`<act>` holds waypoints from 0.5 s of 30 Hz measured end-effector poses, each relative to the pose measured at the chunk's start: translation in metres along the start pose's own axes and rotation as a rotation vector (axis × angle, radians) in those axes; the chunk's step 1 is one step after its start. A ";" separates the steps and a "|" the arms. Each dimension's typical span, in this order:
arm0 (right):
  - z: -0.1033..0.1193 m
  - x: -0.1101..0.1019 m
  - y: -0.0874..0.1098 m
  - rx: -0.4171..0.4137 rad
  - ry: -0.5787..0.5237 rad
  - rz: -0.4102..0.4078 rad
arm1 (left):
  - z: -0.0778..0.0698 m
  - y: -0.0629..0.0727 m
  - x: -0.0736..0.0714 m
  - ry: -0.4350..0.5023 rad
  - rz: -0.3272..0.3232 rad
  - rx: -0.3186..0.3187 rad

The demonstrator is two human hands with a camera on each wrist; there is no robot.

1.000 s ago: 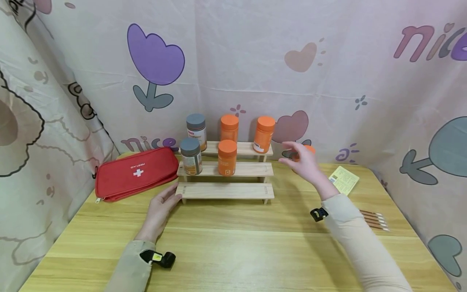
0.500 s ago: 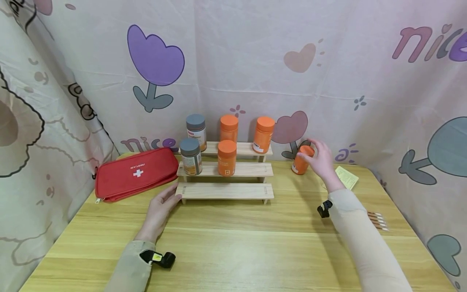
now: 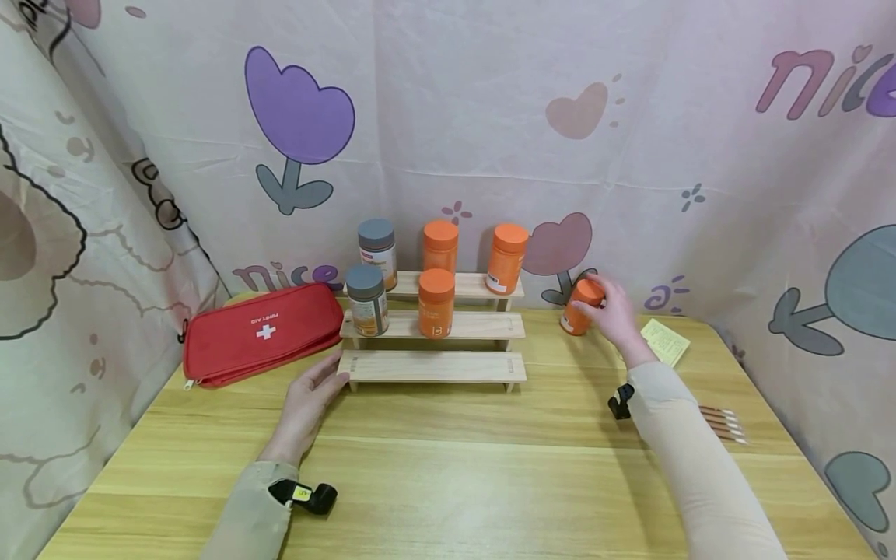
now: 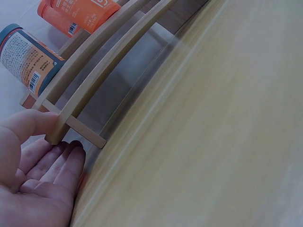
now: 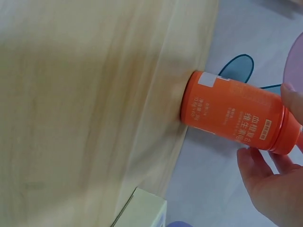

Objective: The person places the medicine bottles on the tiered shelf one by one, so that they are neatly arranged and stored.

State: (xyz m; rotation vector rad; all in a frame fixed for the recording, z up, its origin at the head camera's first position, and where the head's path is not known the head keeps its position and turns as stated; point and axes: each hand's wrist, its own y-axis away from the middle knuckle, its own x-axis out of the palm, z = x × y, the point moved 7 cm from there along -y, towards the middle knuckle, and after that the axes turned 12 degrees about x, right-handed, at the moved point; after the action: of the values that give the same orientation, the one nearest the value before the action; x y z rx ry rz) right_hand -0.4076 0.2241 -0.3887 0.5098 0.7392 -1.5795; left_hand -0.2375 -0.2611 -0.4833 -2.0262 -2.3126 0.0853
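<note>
My right hand (image 3: 618, 315) has its thumb and fingers round the top of an orange supplement bottle (image 5: 232, 111), at the table's back right. That bottle stands with its base at the tabletop. At the left end of a three-step wooden display rack (image 3: 434, 365), my left hand (image 3: 311, 400) holds the lowest step. In the left wrist view, the thumb lies against the step's end and the other fingers (image 4: 66, 165) are curled beneath it. The rack's upper steps carry grey-lidded jars (image 3: 367, 299) and orange bottles (image 3: 436, 303); its lowest step is bare.
A red first-aid pouch (image 3: 262, 334) lies left of the rack. Beyond the right hand is a pale yellow box (image 3: 665, 342), with several brown, white-tipped sticks (image 3: 724, 424) nearer the right edge. A patterned curtain (image 3: 462, 117) hangs behind the table.
My right hand has moved right from in front of the orange bottle, then closed in round its top. The left hand has stayed at the rack.
</note>
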 end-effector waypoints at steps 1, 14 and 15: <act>0.000 0.000 0.000 -0.001 -0.003 0.000 | 0.000 0.000 0.000 0.002 -0.001 0.002; -0.002 0.006 0.006 0.048 -0.094 0.084 | 0.001 -0.001 0.000 0.009 -0.001 0.014; -0.002 0.007 0.007 0.049 -0.098 0.093 | 0.002 -0.001 0.000 0.011 0.001 0.014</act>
State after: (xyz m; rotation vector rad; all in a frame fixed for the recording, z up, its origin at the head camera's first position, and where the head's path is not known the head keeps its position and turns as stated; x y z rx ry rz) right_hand -0.4019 0.2201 -0.3958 0.4919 0.5957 -1.5272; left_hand -0.2385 -0.2610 -0.4850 -2.0160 -2.2976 0.0897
